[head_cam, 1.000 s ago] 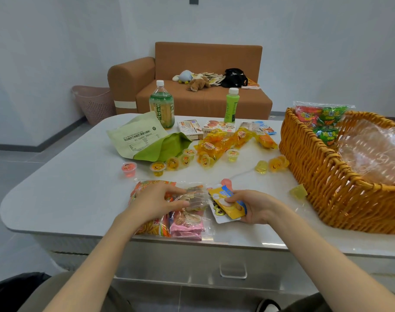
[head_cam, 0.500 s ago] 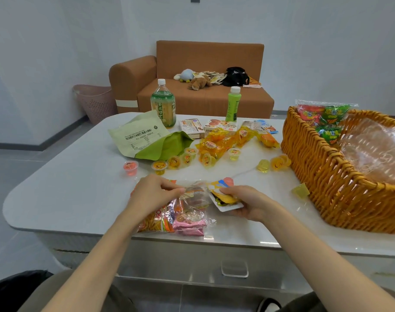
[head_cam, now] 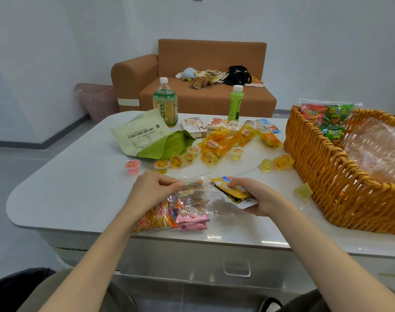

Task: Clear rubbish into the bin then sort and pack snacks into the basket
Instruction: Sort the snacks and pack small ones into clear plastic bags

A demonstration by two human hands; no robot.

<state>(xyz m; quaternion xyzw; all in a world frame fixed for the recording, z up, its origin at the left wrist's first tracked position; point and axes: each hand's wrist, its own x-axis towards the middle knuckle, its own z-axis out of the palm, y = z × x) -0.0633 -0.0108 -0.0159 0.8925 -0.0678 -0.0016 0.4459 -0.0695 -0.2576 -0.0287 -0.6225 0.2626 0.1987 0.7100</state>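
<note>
A clear plastic bag [head_cam: 187, 208] with orange and pink snack packs inside lies at the table's near edge. My left hand [head_cam: 152, 191] pinches the bag's open mouth. My right hand [head_cam: 257, 197] grips a yellow snack packet [head_cam: 231, 191] right at that mouth. The wicker basket [head_cam: 327, 176] stands to the right, with a bag of red and green packets [head_cam: 327, 115] and a clear bag [head_cam: 381, 152] inside. Several jelly cups [head_cam: 187, 157] lie scattered across the middle of the table.
A green pouch [head_cam: 147, 138] lies at the back left of the table [head_cam: 68, 188]. Behind it stand a large tea bottle [head_cam: 165, 103], a green bottle [head_cam: 235, 102] and small boxes [head_cam: 214, 127]. A pink bin [head_cam: 97, 102] sits on the floor by the brown sofa [head_cam: 210, 70].
My left hand lifted the mouth of the clear bag. My right hand brought the yellow packet left and tilted it toward the opening.
</note>
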